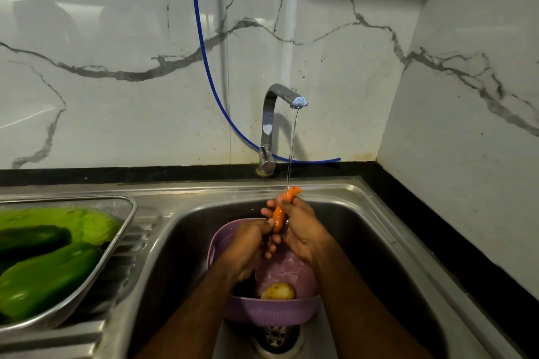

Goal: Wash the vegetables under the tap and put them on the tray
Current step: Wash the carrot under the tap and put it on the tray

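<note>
An orange carrot [282,211] is held upright under the thin stream from the chrome tap [272,122]. My right hand [300,229] grips its upper half, fingers wrapped round it. My left hand [248,248] holds the carrot's lower end between thumb and fingers. Both hands hover above a purple colander basket [271,313] standing in the sink basin; a yellowish potato [278,291] lies inside it. On the left drainboard a metal mesh tray [116,214] carries several green vegetables [49,274], among them a dark cucumber [32,237].
The steel sink [379,242] has its drain [276,335] just in front of the basket. A blue hose [204,61] hangs down the marble wall and runs behind the tap. A black counter strip borders the sink on the right.
</note>
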Demonstrator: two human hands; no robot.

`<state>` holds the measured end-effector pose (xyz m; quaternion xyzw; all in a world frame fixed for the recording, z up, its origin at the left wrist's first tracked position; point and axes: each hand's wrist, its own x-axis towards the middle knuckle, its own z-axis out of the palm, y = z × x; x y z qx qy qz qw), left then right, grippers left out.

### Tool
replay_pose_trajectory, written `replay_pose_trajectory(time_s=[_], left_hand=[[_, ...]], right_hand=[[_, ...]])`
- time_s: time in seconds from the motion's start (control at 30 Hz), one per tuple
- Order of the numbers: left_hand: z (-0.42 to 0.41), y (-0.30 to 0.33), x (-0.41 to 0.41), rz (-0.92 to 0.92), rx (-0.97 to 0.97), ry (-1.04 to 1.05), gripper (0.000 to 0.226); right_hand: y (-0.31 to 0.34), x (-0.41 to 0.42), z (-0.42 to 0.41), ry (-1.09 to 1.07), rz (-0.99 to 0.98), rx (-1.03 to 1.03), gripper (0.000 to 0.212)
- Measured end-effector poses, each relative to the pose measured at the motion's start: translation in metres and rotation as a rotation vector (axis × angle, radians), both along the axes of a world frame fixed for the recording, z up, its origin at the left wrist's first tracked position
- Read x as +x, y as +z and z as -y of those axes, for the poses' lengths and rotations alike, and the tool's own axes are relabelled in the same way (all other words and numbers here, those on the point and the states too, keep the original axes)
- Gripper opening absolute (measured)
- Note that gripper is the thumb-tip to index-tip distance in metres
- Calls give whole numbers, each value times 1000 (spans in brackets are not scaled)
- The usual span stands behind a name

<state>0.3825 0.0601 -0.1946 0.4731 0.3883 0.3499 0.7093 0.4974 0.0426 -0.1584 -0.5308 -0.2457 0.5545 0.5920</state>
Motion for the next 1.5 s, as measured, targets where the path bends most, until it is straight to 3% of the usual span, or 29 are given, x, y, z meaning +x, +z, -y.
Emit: replay_pose_trajectory(time_s=[0.1,0.27,0.37,0.5,0.67,0.8,0.9,1.0,1.27,1.4,1.5], left_hand=[[0,3,-2,44,-60,-1,38],[1,-4,0,-166,273,31,26],[2,-5,-1,-197,363,-11,13],[-1,-8,1,-283,478,-51,23],[-5,-18,4,-268,500,-20,24],[0,-4,6,-102,282,59,18],[5,7,8,-110,226,119,33],[5,11,12,-65,209,182,39],[5,9,19,-32,231,88,24],[3,7,14,-123,373,122,16],[6,6,9,-226,433,148,14]], right_hand=[[1,-6,1,44,-35,12,18],[-4,-2,-1,-62,-133,-37,28],[-1,-2,-1,-95,-153,-64,48],[4,-2,1,-84,-92,-81,59],[1,-2,-4,-96,-51,-18,45],[-3,2,-4,14,-139,43,17],[-5,7,1,122,-35,29,21],[-8,12,-1,88,70,-14,21],[-8,22,-3,-92,-48,-8,15],[-8,22,-3,-111,-101,-20,22],[-11,19,-2,-91,5,-58,26]])
